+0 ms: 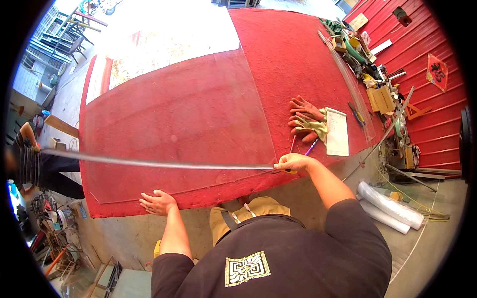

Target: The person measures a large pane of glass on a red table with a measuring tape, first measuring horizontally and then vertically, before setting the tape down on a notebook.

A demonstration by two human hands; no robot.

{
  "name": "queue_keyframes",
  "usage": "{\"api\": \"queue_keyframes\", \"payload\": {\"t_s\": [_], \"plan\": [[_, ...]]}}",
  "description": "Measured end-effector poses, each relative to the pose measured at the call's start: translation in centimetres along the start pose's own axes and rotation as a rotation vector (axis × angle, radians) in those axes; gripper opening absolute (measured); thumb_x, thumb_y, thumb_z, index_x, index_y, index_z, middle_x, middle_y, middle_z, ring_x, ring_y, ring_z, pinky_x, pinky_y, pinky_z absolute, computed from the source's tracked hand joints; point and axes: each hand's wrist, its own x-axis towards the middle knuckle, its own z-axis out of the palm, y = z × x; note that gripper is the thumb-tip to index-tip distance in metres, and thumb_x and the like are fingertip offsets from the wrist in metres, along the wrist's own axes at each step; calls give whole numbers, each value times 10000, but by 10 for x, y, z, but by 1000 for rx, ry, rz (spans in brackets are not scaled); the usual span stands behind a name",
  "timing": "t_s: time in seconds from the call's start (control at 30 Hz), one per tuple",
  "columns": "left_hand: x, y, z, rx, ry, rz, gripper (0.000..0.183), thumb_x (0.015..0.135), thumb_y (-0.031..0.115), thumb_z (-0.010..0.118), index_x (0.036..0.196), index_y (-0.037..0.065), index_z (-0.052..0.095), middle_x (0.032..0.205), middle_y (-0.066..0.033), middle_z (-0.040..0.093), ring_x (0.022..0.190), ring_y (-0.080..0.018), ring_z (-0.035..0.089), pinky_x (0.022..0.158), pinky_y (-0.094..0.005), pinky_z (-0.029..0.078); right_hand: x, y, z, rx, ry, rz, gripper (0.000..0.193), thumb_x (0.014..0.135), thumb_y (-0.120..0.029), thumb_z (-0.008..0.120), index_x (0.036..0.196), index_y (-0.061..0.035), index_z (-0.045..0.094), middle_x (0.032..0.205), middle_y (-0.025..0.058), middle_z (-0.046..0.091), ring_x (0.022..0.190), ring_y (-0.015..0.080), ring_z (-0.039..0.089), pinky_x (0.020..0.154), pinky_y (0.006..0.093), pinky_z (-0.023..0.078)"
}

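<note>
My right hand (293, 163) pinches the right end of a long, thin grey strip (174, 164). The strip runs leftward across a large glass sheet (179, 114) on a red-covered table (278, 44), and its left part is blurred. Beneath my right fingers shows something small, dark and yellow, too hidden to name. With fingers spread, my left hand (159, 202) rests at the table's near edge, below the strip. Over at the left, another person's gloved hand (36, 147) is by the strip's far end; whether it grips the strip I cannot tell.
Red-and-yellow work gloves (310, 121), a notepad (338, 132), a purple pen (311, 147) and pliers (357, 114) lie right of the glass. Tools and boxes (381, 99) crowd the red wall. Plastic-wrapped rolls (390, 206) lie on the floor at right.
</note>
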Motion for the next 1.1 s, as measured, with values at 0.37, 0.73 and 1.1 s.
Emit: {"api": "queue_keyframes", "payload": {"t_s": [0.37,0.73,1.1], "plan": [[-1,-1,6,19,2,-8,590,967,390,580,1489,121,532,1549,-196,500,1468,-345,435,1215,-505,322,-41,70,1,713,259,72,651,876,-745,635,1038,-115,668,845,-1,643,703,107,634,580,266,514],[-2,-4,14,11,-5,-3,590,968,407,560,1477,110,542,1548,-209,497,1467,-351,438,1214,-504,325,-70,-28,22,-448,1364,-744,760,654,-642,871,1045,-56,586,990,87,619,921,280,616,841,422,521],[-3,-5,14,33,-63,-27,599,986,413,544,1516,138,494,1572,-182,471,1496,-336,397,1231,-497,301,-100,-99,51,-585,1479,-1330,786,618,-629,891,1067,-95,528,988,74,498,889,253,529,816,396,476]]}}
